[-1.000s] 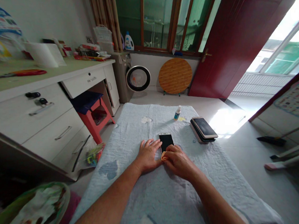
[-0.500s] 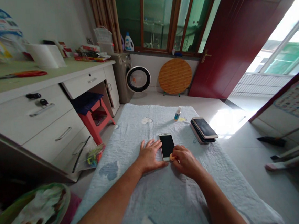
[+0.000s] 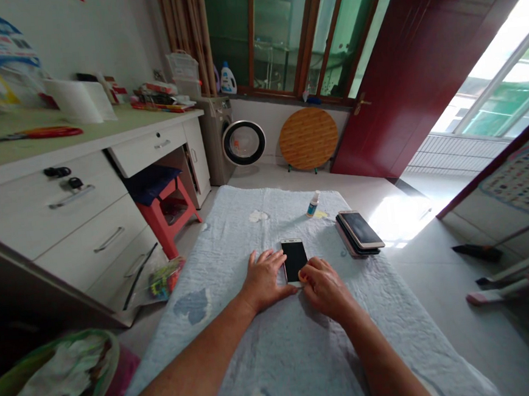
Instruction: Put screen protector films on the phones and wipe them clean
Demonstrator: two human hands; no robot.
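Note:
A white-framed smartphone (image 3: 294, 260) with a dark screen lies face up on the pale blue cloth. My left hand (image 3: 265, 277) rests at its left edge, fingers spread, with fingertips on the frame and the thumb by the bottom corner. At the lower right of the screen, my right hand (image 3: 322, 284) pinches a small orange pad (image 3: 302, 275) against the phone. Most of the pad is hidden by the fingers, so its material cannot be made out. Beyond the phone stands a small spray bottle (image 3: 312, 204) with a blue label.
Several stacked phones and tablets (image 3: 359, 232) lie to the right on the cloth-covered table (image 3: 248, 223). A red stool (image 3: 168, 221) and white drawers (image 3: 84, 230) are at the left. A waste bin (image 3: 116, 371) sits at lower left. The washing machine's round door (image 3: 242, 121) hangs open.
My right hand has shifted slightly on the phone's lower right corner, and less of the orange pad shows. My left hand stays at the phone's left edge. The view has tilted slightly.

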